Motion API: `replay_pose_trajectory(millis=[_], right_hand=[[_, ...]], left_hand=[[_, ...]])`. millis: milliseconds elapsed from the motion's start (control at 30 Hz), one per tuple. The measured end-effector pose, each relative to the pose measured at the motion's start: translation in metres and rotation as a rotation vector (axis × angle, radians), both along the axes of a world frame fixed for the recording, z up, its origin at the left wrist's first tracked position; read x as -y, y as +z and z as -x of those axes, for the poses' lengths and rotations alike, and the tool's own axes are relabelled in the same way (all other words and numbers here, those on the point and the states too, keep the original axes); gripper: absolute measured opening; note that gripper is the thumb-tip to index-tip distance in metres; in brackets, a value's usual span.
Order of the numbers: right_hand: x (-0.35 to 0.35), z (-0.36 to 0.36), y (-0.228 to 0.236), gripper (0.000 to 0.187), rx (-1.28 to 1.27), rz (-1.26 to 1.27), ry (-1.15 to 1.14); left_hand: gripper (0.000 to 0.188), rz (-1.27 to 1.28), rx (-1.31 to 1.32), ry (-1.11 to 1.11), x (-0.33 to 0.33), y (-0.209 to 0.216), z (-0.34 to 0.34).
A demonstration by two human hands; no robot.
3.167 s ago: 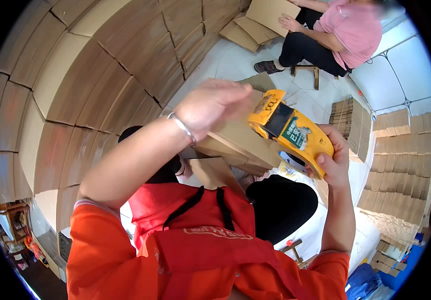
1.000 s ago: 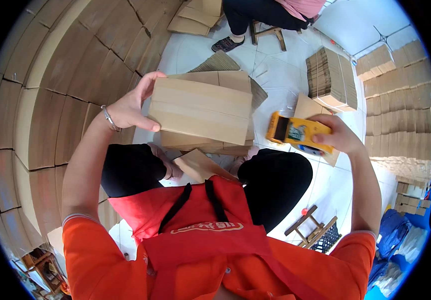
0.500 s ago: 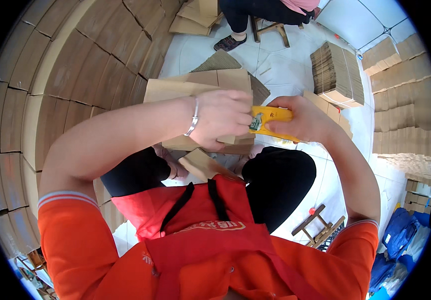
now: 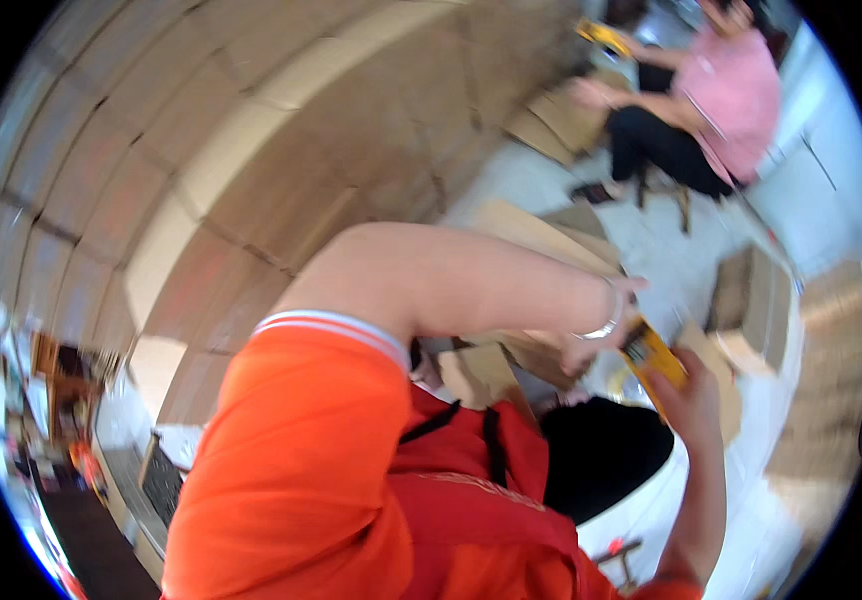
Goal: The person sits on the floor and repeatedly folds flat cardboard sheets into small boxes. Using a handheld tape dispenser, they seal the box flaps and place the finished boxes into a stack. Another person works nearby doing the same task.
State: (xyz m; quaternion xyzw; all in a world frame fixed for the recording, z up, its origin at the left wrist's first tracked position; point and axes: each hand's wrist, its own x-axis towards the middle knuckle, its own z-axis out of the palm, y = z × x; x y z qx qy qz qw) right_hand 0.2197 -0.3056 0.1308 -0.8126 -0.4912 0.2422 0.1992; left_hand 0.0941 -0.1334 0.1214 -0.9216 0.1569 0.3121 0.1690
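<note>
One yellow dispenser (image 4: 655, 362) is clamped in the right hand (image 4: 697, 398). Whether the left hand (image 4: 619, 329), at its far end, is closed cannot be told; skin could be scraped through such closeness.

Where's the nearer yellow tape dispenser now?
Right of centre in the head view, the yellow tape dispenser is in the wearer's right hand, beside the left hand.

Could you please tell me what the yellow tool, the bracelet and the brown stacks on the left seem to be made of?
Yellow tool: probably smooth plastic, judging by its even colour; blur leaves painted metal possible.
Bracelet: apparently polished metal, silvery with bright highlights.
Stacks: most likely cardboard, matte brown with flat faces.
</note>
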Motion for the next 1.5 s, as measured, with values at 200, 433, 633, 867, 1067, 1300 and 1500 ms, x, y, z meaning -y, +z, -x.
replay_pose_trajectory(millis=[200,433,633,867,1067,1300,1500], right_hand=[[0.071,-0.039,-0.019,0.033,-0.022,-0.185,-0.138],[0.071,-0.043,-0.027,0.029,-0.001,-0.388,0.060],[0.066,-0.017,-0.011,0.034,0.033,-0.502,0.051],[0.037,0.052,0.029,0.037,-0.112,-0.372,0.127],[0.028,0.106,0.041,0.034,-0.311,-0.349,0.137],[0.033,0.072,0.009,0.035,-0.148,-0.362,0.073],[0.008,0.078,-0.008,0.039,-0.515,-0.366,-0.239]], left_hand=[[0.119,0.191,0.425,0.579,-0.064,0.002,0.086],[0.110,0.061,1.286,0.723,0.038,0.072,0.239],[0.099,-1.096,1.760,1.005,0.163,0.151,0.461],[0.114,-1.406,1.337,1.647,0.195,0.043,0.604],[0.114,-1.176,1.426,1.508,0.160,-0.020,0.606],[0.098,-1.076,1.329,1.440,0.154,0.003,0.572],[0.077,-0.261,1.578,0.976,0.096,0.016,0.426]])
